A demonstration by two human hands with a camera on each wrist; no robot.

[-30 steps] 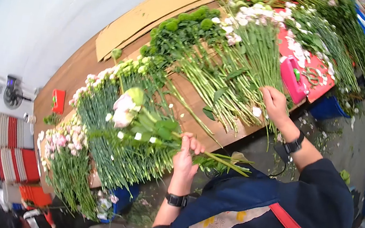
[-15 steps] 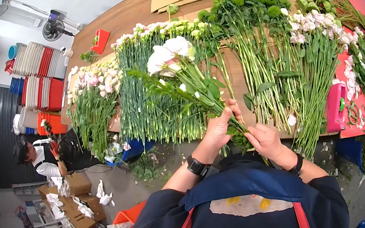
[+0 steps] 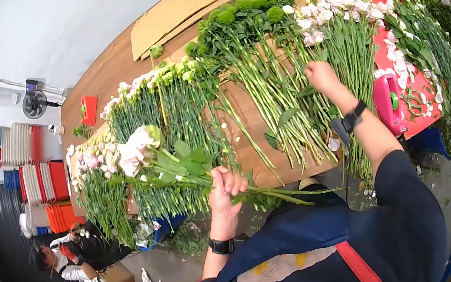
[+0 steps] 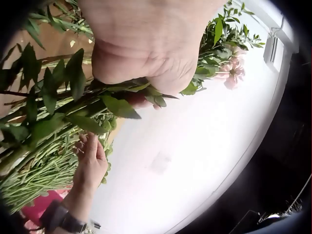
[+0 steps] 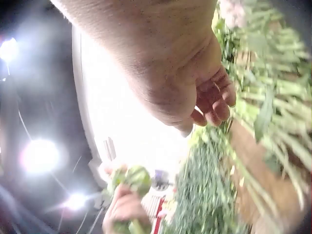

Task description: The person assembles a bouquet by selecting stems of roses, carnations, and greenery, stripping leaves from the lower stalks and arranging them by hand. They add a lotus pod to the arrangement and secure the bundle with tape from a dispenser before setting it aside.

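Note:
My left hand [image 3: 226,194] grips a bunch of green stems, with pale pink blooms [image 3: 135,150] at its left end and stem ends pointing right. In the left wrist view, leaves [image 4: 73,112] spread beside that hand [image 4: 141,53]. Raised over the laid-out long stems, my right hand [image 3: 325,80] is apart from the bunch. The right wrist view shows this hand [image 5: 209,97] with loosely bent fingers and nothing visible between them. Green pompom flowers [image 3: 237,13] lie left of the right hand, pale pink flowers [image 3: 331,10] beyond it.
Rows of cut flowers cover much of the wooden table [image 3: 100,74]. A pink case [image 3: 385,101] and green-handled scissors [image 3: 414,102] lie at the right. Cardboard [image 3: 181,10] lies along the far edge; another person [image 3: 62,257] is at lower left.
My right hand has left the bunch and moved up and away over the table stems. The left hand still grips the bunch, now lying more level. The head view has swung.

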